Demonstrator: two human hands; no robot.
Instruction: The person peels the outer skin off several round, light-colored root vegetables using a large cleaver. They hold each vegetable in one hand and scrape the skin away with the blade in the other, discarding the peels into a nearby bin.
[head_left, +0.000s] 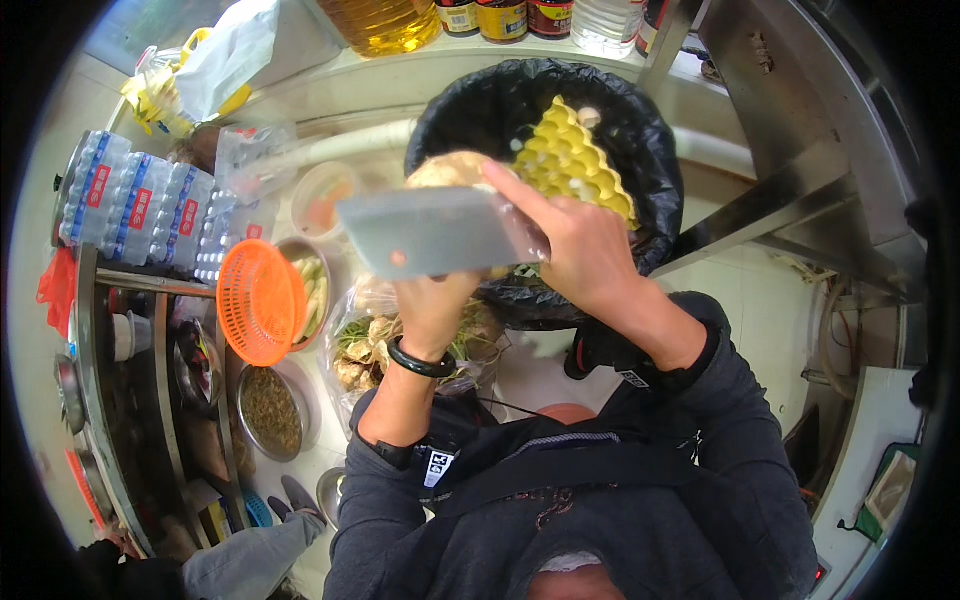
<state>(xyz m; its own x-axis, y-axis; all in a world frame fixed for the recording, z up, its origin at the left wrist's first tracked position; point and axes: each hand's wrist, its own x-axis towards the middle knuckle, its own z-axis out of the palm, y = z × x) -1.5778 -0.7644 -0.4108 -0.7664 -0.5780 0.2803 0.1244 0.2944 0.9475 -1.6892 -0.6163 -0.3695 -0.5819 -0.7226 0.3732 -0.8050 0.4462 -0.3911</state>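
My right hand (577, 244) grips a broad metal cleaver (435, 229) by its handle end, the index finger stretched toward a pale brown, rounded food item (450, 169). That item shows behind the blade, and its kind is unclear. Partly hidden below the blade is my left hand (435, 300), with a dark bangle at the wrist; its fingers appear to hold the brown item from beneath. Both hands are over the near left edge of a bin lined with a black plastic bag (457, 97). A yellow egg tray (574, 161) and bits of waste lie in the bin.
An open plastic bag of knobbly brown roots (367, 352) stands near my left forearm. Left are an orange basket (259, 304), a metal bowl of brown food (271, 412), a metal rack (94, 322) and packed water bottles (135, 202). Another person's leg (255, 559) is at lower left.
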